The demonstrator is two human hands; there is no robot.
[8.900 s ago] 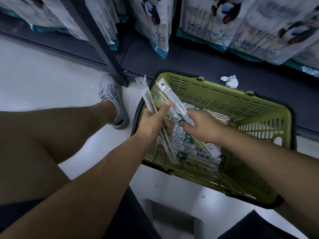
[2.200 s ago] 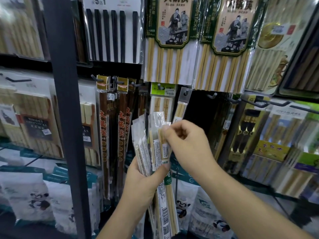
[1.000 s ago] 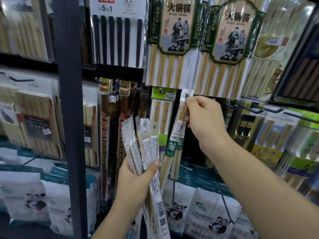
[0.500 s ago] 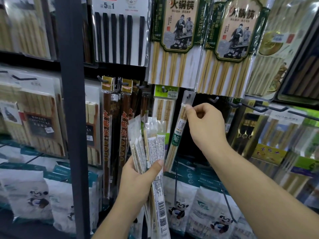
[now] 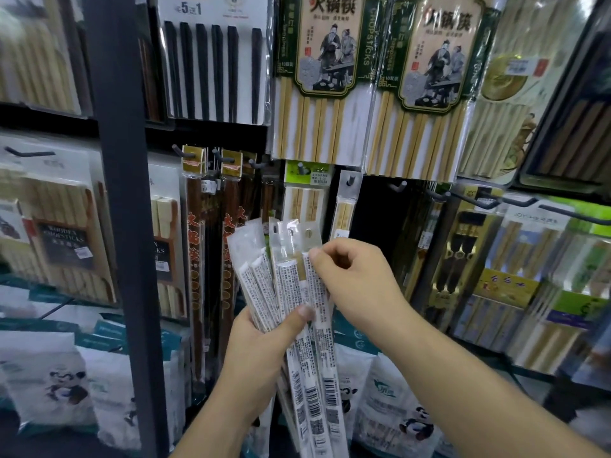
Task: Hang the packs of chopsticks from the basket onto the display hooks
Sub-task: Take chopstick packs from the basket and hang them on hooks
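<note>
The packs of chopsticks (image 5: 287,292) in your left hand (image 5: 261,352) wear clear, glossy plastic sleeves with matt white paper labels. At twelve o'clock, the hanging sets (image 5: 314,133) show pale, smooth wood under shiny film. At ten o'clock the upright post (image 5: 119,193) looks like matt dark metal. At eleven, the black sticks (image 5: 211,67) gleam.

The packs of chopsticks (image 5: 291,292) fanned in the left hand (image 5: 258,348) run off the bottom edge, and their label print is too small to read. That hand's fingers lie hidden behind them. The right hand (image 5: 357,279) covers the lower part of the narrow hung pack (image 5: 346,206). The shelf goods (image 5: 36,67) at far left are blurred
</note>
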